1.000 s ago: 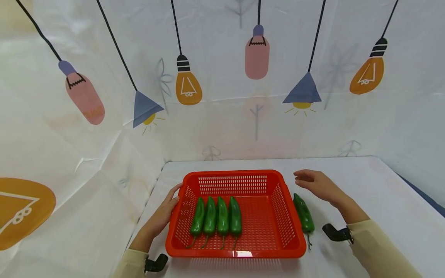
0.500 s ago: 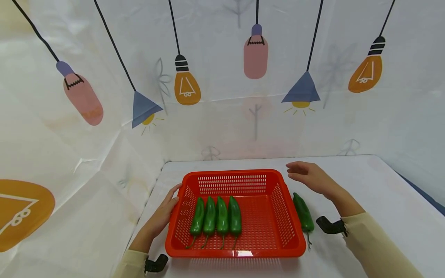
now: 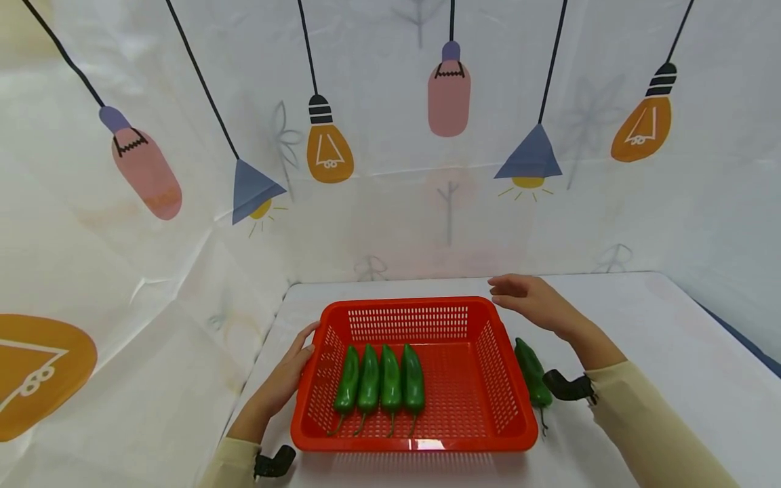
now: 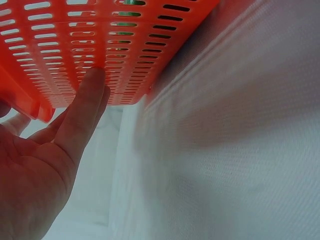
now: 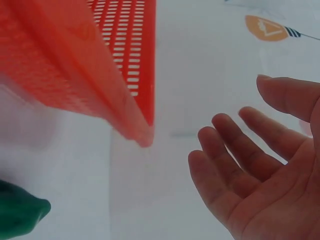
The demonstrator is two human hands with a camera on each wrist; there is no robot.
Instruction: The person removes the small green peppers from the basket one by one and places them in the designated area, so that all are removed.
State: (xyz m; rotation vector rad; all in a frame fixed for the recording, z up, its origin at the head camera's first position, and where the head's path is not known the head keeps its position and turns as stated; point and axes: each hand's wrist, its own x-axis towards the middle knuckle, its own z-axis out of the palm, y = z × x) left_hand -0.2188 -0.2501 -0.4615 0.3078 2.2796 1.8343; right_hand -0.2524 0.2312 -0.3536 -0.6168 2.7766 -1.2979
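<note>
Sheet (image 3: 390, 230) printed with lamps (image 3: 528, 152) rises behind the white table (image 3: 610, 318) I view. On that stands a red basket (image 3: 454, 379). The left hand (image 3: 287, 379) lays straight fingers against its left outer wall; the right hand (image 3: 532, 299), relaxed and loosely bent, hovers beside its far right corner. Four green peppers (image 3: 390, 379) lie inside, left of centre; a lone pepper (image 3: 532, 369) lies just outside the basket's right wall.

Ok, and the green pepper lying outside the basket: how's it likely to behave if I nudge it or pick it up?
The pepper looks smooth and slightly shiny, so it may feel slippery. Its rounded, tapering body could roll or swivel when nudged, though the basket beside it might block one side. The thin stem could bend or snap if gripped.
</note>
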